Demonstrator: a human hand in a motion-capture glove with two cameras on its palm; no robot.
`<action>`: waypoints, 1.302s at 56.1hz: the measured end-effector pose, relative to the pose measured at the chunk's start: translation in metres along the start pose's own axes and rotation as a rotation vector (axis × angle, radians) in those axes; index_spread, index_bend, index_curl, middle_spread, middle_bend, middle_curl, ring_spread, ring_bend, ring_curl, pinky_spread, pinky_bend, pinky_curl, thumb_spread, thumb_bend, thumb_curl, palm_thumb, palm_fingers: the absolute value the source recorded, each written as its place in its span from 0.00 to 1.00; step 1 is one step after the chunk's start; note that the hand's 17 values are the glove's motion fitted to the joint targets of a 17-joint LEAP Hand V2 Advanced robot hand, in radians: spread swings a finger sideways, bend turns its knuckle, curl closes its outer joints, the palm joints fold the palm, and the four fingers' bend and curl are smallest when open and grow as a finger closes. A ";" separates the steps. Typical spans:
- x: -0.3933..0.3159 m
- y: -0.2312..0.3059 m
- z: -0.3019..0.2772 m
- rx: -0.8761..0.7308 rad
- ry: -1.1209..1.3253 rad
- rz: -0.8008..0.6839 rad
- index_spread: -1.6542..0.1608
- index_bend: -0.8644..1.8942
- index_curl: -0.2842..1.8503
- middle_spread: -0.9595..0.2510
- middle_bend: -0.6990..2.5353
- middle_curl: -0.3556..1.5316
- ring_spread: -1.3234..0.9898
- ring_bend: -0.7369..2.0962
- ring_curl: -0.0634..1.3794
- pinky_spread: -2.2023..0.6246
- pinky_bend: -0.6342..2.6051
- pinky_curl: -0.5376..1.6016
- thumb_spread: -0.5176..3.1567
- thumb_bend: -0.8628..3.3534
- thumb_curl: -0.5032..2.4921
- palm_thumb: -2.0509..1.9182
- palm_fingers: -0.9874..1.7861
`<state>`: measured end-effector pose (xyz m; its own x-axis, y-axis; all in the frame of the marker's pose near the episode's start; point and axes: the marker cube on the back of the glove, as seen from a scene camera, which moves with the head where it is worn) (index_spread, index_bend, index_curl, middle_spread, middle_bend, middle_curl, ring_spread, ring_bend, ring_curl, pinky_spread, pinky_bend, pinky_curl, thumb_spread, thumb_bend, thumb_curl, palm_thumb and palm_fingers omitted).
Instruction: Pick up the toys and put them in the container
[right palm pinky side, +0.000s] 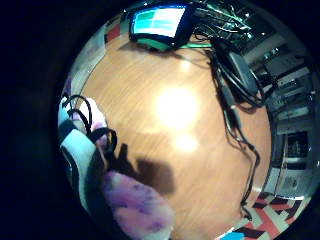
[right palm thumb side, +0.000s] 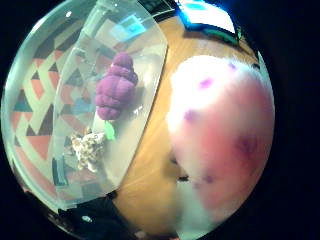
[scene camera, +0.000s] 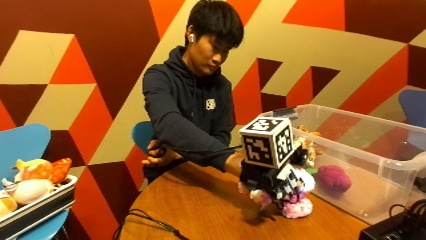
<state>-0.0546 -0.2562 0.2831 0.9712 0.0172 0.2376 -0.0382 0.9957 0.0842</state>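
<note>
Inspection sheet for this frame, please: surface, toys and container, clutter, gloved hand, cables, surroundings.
Surface: round wooden table, bare wood beside the hand.
Job's things: pink-and-white plush toy held at the table; clear plastic container holds a purple plush and a speckled toy.
Clutter: screen device on the table.
Grippers: right hand grips the plush toy.
Cables: black cables along the table edge.
Surroundings: tray of toys on a blue chair; geometric patterned wall.

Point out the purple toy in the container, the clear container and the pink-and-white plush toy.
purple toy (right palm thumb side: 116, 86), thumb-side palm view, its body.
clear container (scene camera: 389, 162), outside view, its front rim.
pink-and-white plush toy (right palm thumb side: 220, 135), thumb-side palm view, its body.
</note>
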 end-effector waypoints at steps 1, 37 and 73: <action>-0.001 0.001 -0.005 0.006 -0.001 0.001 0.76 0.71 0.47 0.63 0.62 0.64 0.41 0.76 0.55 0.63 0.51 0.53 0.17 0.24 0.46 0.70 0.76; -0.198 0.025 -0.195 0.205 0.013 -0.291 0.76 0.69 0.62 0.64 0.66 0.66 0.41 0.79 0.59 0.62 0.56 0.59 0.21 0.22 0.52 0.66 0.71; -0.201 0.031 -0.173 0.029 0.017 -0.344 0.76 0.40 0.51 0.69 0.45 0.50 0.46 0.60 0.39 0.75 0.51 0.49 0.44 0.19 0.36 0.50 0.35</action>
<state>-0.2105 -0.2135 0.0701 0.9323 -0.3169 0.1742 0.2852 0.9406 0.1843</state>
